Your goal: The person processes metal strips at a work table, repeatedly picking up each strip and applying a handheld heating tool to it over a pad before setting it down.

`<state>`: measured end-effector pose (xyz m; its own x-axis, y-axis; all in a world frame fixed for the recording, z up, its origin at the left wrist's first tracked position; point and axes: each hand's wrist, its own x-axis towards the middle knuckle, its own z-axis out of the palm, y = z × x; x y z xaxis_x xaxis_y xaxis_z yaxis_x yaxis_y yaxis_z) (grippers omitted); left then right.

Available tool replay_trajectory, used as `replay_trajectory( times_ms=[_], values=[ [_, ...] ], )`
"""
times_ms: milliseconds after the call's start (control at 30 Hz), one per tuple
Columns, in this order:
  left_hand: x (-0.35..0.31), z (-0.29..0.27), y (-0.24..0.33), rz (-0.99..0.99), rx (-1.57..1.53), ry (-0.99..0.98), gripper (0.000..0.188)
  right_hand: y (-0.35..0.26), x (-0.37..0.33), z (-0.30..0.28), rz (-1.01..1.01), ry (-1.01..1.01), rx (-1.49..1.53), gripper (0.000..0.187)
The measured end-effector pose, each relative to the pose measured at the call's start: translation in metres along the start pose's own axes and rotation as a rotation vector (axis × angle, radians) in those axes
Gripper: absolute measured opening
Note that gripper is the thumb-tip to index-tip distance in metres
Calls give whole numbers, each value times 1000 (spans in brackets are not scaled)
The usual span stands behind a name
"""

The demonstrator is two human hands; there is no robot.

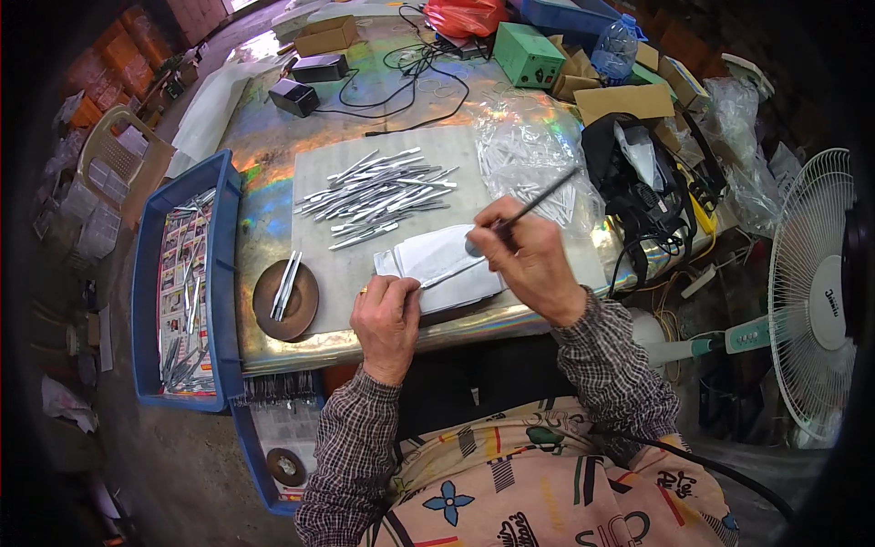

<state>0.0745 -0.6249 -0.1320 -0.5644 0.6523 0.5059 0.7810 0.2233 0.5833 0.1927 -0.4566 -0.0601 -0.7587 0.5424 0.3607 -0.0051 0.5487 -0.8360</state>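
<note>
Left hand [385, 319]: fingers bent together, holding the end of a slim metal piece [453, 273] upon the white pad [447, 248]. Brown bowl [306, 312] with metal strips [286, 284]: left of pad. Right hand [530, 251]: curled round a dark rod [550, 191], at pad's right. Strip heap [378, 196]: beyond pad.

A white, layered pad [442, 253] lies flat. Across it slants 1 slim silver strip [453, 273], its ends at 8 and 2 o'clock. A dark, slender rod [554, 190] tilts toward 2 o'clock above the pad's 3 o'clock side, its middle partly hidden.
</note>
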Motion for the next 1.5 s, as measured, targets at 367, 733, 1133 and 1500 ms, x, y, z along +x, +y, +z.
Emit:
replay_trajectory(
  times_ms=[367, 733, 1133, 1500],
  values=[
    [1, -5, -1, -2, 56, -14, 12, 31, -14, 16, -36, -3, -186, 23],
    [-8, -55, -30, -186, 33, 169, 12, 39, -33, 7, -3, 45, -174, 21],
    [-37, -93, -86, -362, 217, 366, 7, 37, -32, 11, -46, 51, -208, 22],
    [-39, -93, -102, -339, 384, 351, 8, 38, -32, 11, -71, 59, -212, 22]
  ],
)
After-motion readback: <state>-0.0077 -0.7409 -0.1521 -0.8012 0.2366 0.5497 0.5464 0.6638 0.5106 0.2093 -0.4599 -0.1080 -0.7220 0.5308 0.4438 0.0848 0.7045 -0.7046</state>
